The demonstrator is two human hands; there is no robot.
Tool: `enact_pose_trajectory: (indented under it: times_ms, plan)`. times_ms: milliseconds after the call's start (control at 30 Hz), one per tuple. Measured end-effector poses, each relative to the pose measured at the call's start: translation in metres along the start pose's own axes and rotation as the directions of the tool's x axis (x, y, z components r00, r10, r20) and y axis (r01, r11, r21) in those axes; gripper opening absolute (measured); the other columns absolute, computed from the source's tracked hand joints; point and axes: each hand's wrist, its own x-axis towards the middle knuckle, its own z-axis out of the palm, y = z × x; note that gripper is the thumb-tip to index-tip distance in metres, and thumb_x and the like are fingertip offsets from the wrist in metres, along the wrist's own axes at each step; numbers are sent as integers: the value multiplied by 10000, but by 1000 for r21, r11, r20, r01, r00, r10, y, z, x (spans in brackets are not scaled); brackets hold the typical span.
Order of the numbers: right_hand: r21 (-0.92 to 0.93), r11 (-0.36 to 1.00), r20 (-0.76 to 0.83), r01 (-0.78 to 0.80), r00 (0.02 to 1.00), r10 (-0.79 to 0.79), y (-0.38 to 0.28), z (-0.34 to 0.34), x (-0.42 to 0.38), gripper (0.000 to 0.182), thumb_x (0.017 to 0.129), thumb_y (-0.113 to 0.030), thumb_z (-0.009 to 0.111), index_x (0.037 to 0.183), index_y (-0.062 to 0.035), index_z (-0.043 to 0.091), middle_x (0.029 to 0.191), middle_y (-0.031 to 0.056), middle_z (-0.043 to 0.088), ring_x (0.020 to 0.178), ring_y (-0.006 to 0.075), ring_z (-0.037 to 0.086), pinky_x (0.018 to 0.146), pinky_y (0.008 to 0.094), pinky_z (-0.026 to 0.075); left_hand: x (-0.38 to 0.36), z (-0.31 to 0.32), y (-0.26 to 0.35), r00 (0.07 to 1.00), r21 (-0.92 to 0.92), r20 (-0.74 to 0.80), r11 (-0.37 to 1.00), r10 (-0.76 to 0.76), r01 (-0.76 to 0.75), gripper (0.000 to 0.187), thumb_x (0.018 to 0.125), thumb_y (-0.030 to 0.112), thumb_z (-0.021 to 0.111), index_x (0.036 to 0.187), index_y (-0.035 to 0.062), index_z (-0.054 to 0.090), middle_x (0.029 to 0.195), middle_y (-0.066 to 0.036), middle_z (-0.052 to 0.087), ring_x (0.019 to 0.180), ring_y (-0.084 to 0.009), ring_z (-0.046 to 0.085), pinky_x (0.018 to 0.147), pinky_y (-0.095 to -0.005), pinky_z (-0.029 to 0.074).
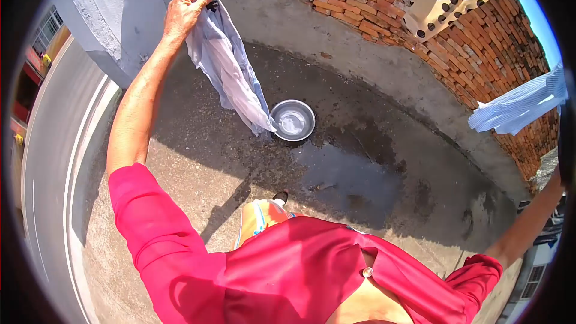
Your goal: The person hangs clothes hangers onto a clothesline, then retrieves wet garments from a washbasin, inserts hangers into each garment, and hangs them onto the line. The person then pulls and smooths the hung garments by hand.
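My left hand (182, 17) is raised at the upper left, with fingers pinched on the top of a pale lavender-grey garment (225, 60). The cloth hangs down in loose folds, and its lower end overlaps the rim of a metal basin (293, 120) in this view. Some whitish water shows inside the basin, which stands on the wet concrete. My right arm reaches out to the right edge, where the hand is lost in the dark border. Close above that arm hangs a light blue striped cloth (519, 105).
A brick wall (480, 48) with a grey plastered base (384, 78) curves behind. Cream cloth with black dots (441, 0) hangs high on the right. Puddled water (348, 180) lies on the concrete near the basin. A road (51, 162) runs along the left, beside a grey pillar (99, 18).
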Motion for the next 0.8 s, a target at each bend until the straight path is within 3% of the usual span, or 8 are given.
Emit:
enact_pose_trajectory:
  times_ms: [133, 200, 267, 333, 400, 567, 700, 800]
  plan:
    - [307, 812, 148, -496, 868, 474, -47, -150, -184, 266, 1014, -187, 393, 1178, -26, 526, 577, 26, 307, 648, 166, 426, 983, 490, 397, -6, 7, -9, 999, 149, 21, 989, -26, 22, 327, 854, 413, 653, 939, 104, 718, 767, 21, 680, 738, -75, 583, 688, -260, 455]
    - [348, 686, 85, -639, 750, 656, -78, -135, -282, 331, 997, -296, 429, 1216, -65, 519, 610, -42, 220, 583, 94, 268, 798, 369, 437, 11, 20, -41, 941, -107, 177, 945, -288, 309, 276, 809, 381, 691, 939, 139, 721, 894, -25, 708, 827, -183, 642, 746, -354, 485]
    - [329, 625, -11, -708, 659, 752, -108, -97, -359, 306, 1004, -308, 422, 1227, -125, 526, 589, -53, 251, 558, 72, 295, 648, 283, 384, 8, 23, -34, 845, -306, 342, 802, -411, 513, 233, 809, 309, 696, 939, 116, 714, 908, -49, 701, 837, -200, 640, 750, -372, 491]
    - [367, 509, 92, -779, 575, 813, -129, -47, -412, 327, 997, -342, 425, 1248, -158, 528, 581, -68, 254, 547, 54, 295, 608, 255, 393, 0, 24, -28, 732, -411, 521, 622, -439, 666, 210, 834, 236, 674, 986, 91, 685, 944, -70, 691, 850, -209, 647, 765, -386, 511]
    - [290, 487, -77, -824, 487, 870, -139, 13, -447, 313, 991, -377, 425, 1221, -189, 524, 557, -77, 262, 507, 47, 286, 517, 233, 379, -5, 24, -29, 608, -425, 686, 459, -398, 780, 218, 884, 161, 624, 1078, 63, 634, 1001, -86, 679, 868, -212, 663, 791, -397, 545]
    - [286, 554, 164, -782, 610, 775, -123, 172, -485, 299, 989, -421, 393, 1109, -162, 484, 507, -72, 234, 458, 49, 288, 449, 240, 397, -23, 5, -58, 586, -505, 810, 476, -28, 720, 431, 824, 36, 633, 1243, 79, 543, 1065, -57, 658, 951, -156, 643, 841, -339, 533]
    - [297, 573, 249, -764, 641, 726, -99, 266, -512, 321, 987, -429, 392, 1069, -139, 500, 501, -65, 256, 455, 74, 316, 460, 289, 422, -25, -27, -66, 556, -540, 823, 460, 115, 705, 526, 816, 48, 648, 1315, 87, 485, 1121, -43, 634, 982, -136, 626, 861, -333, 532]
    - [305, 605, 314, -735, 677, 665, -98, 311, -535, 346, 980, -431, 410, 1069, -111, 502, 500, -62, 256, 455, 80, 321, 479, 316, 434, -16, -60, -75, 538, -508, 837, 512, 104, 692, 527, 816, 42, 642, 1317, 94, 485, 1115, -42, 634, 974, -137, 627, 870, -334, 530]
